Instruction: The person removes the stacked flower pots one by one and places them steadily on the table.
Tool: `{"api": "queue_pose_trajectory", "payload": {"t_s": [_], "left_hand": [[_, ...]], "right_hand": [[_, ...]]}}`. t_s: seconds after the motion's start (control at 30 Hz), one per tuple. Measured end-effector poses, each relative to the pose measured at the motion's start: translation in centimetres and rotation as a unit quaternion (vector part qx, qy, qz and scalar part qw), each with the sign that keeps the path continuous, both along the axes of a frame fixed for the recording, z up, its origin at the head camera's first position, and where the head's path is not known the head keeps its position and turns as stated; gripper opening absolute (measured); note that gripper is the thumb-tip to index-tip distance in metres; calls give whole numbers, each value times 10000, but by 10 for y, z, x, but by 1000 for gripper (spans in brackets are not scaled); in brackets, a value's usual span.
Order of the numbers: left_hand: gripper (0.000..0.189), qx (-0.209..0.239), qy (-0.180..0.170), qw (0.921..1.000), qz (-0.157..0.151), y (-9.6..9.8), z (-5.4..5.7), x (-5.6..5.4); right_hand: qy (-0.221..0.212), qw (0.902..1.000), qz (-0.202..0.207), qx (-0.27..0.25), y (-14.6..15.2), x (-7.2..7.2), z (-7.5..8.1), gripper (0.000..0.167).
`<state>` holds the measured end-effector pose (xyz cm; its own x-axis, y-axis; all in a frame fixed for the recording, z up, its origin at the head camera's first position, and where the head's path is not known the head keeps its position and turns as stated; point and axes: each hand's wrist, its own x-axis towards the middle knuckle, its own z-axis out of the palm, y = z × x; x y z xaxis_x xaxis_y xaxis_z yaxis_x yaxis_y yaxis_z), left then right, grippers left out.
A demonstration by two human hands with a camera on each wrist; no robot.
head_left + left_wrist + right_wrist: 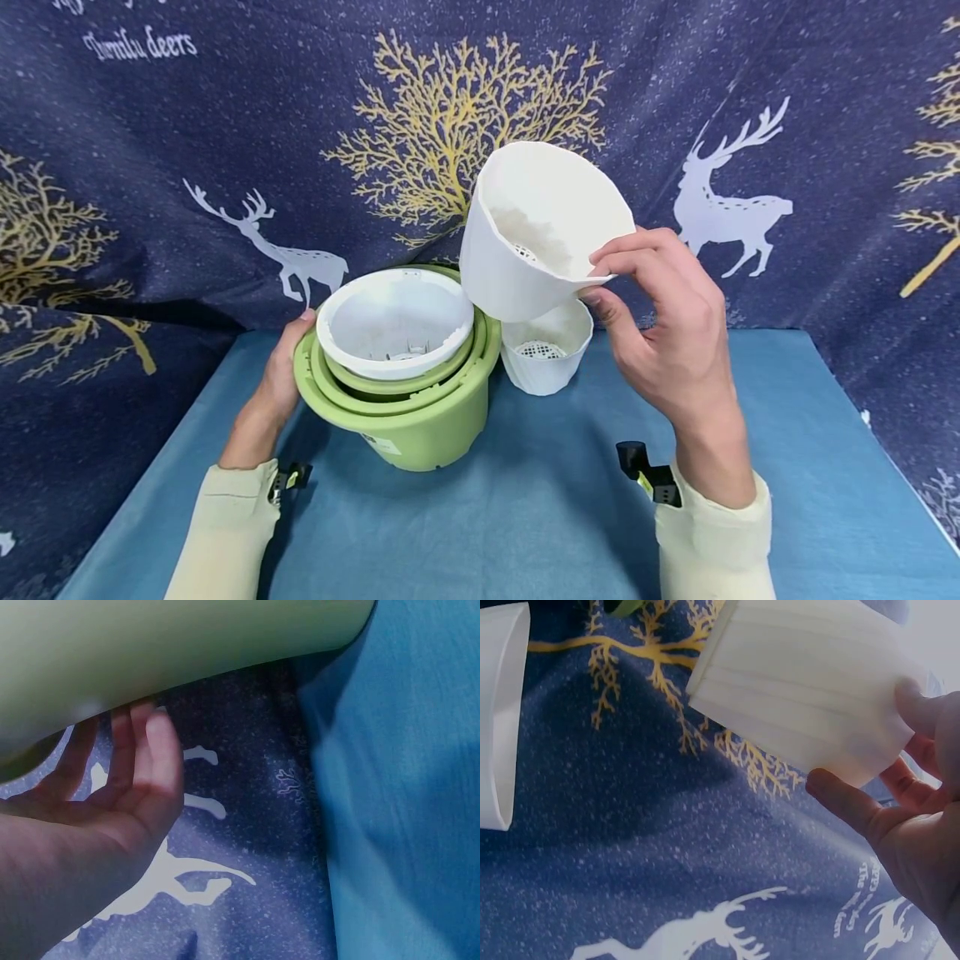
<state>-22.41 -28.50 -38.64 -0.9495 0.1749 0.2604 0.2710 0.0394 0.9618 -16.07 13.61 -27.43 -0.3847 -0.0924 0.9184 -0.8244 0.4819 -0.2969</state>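
My right hand (pixel 667 325) pinches the rim of a white flowerpot (pixel 495 267), thumb outside and fingers over the edge. That pot is tilted toward me in the air, showing a dirt-stained inside and drainage holes. The right wrist view shows its ribbed outer wall (pixel 802 682) beside the fingers. At the left, my left hand (pixel 281 375) lies against the outside of a large green flowerpot (pixel 442 429). In the left wrist view, its extended fingers (pixel 165 757) touch the green wall. Another green pot and a white pot (pixel 397 364) are nested inside.
A smaller white flowerpot (pixel 543 375) with a mesh base stands tilted behind the held one, right of the green stack. Blue cloth (pixel 525 517) covers the table. A dark deer-and-tree printed cloth (pixel 645 83) hangs behind and at the sides.
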Motion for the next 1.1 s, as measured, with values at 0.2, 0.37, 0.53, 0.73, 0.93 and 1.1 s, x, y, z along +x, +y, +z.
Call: {"api": "queue_pose_trajectory", "payload": {"t_s": [0.2,0.37,0.53,0.73,0.93,1.1], "left_hand": [[45,284,-93,9995,55,3,0,2],[46,209,-83,9997,80,2,0,1],[46,202,-53,9998,42,2,0,1],[46,217,-80,9997,17,2,0,2],[46,196,-123,9997,69,2,0,2],[46,170,-113,9997,112,1,0,2]], "right_hand": [[-213,9996,-180,90,12,3,0,35],[-307,9985,-425,168,19,4,0,13],[-405,9974,-565,187,27,4,-1,15],[-502,9963,-667,215,37,3,-3,12],[-582,9945,-836,242,46,3,-4,13],[-634,9936,-913,173,53,4,-4,13]]}}
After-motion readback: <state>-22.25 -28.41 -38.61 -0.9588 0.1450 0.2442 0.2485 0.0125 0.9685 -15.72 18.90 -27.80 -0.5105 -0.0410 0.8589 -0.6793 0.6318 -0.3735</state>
